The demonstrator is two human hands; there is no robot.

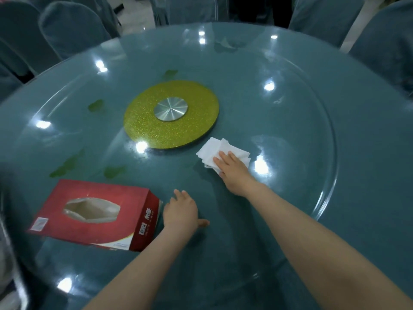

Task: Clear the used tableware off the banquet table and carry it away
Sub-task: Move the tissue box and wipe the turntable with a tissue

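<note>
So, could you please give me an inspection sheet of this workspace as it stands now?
Surface: round teal table under glass, glossy, with green smears; gold turntable at centre.
Job's things: no tableware seen.
Clutter: red tissue box near left; white tissues beside the turntable.
Grippers: right hand presses flat on the tissues; left hand rests open on the glass, beside the box.
Cables: nothing seen.
Surroundings: covered chairs round the table.
</note>
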